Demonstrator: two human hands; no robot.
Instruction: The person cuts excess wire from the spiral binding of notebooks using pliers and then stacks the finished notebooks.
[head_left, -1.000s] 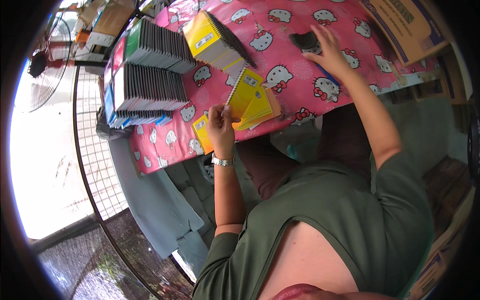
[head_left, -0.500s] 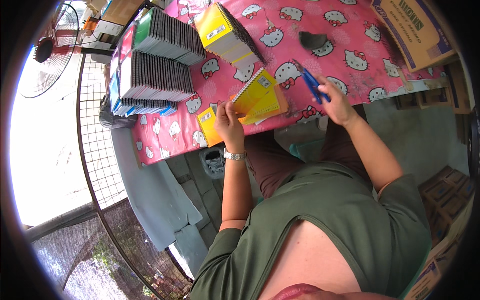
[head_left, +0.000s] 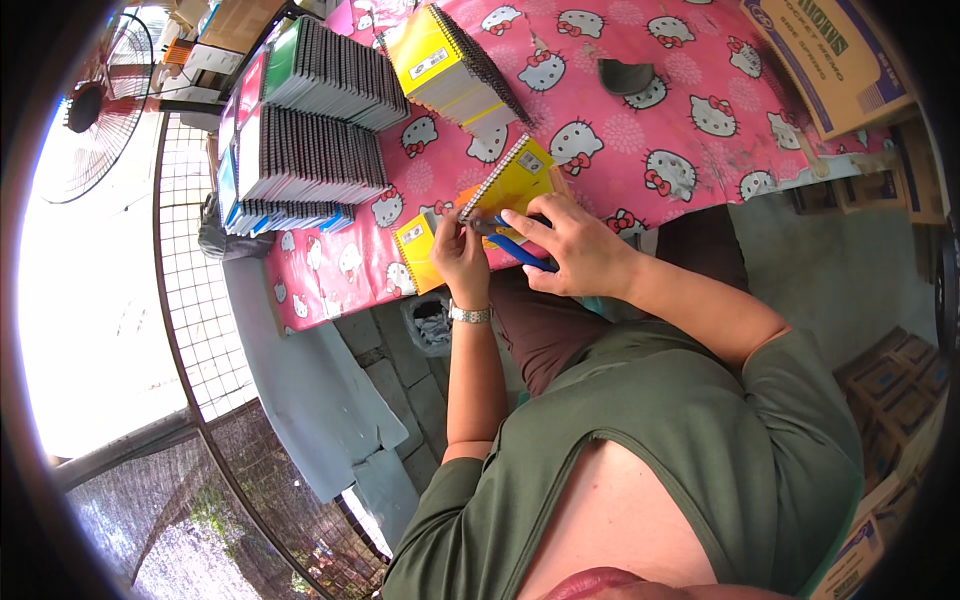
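Observation:
My left hand (head_left: pixel 461 262) pinches the near end of the spiral binding on a yellow notebook (head_left: pixel 522 176), which is held at a slant over the table. In my right hand (head_left: pixel 585 250) are blue-handled pliers (head_left: pixel 522 253), their jaws at the same end of the spiral, beside my left fingertips. Whether the jaws are closed on the wire is too small to tell. Under my left hand, at the table's near edge, lies a second yellow spiral notebook (head_left: pixel 415 243). An orange sheet or cover shows partly behind the held notebook.
Tall stacks of black-spiral notebooks (head_left: pixel 315 150) fill the table's left side, with a yellow-covered stack (head_left: pixel 455 75) beside them. A dark curved piece (head_left: pixel 626 78) lies on the pink patterned tablecloth (head_left: pixel 640 130). A cardboard box (head_left: pixel 835 70) stands far right; a fan (head_left: pixel 90 105) far left.
My right hand has swung left and nearer with the pliers, from over the table's right part to the end of the notebook's spiral. My left hand has stayed at the notebook.

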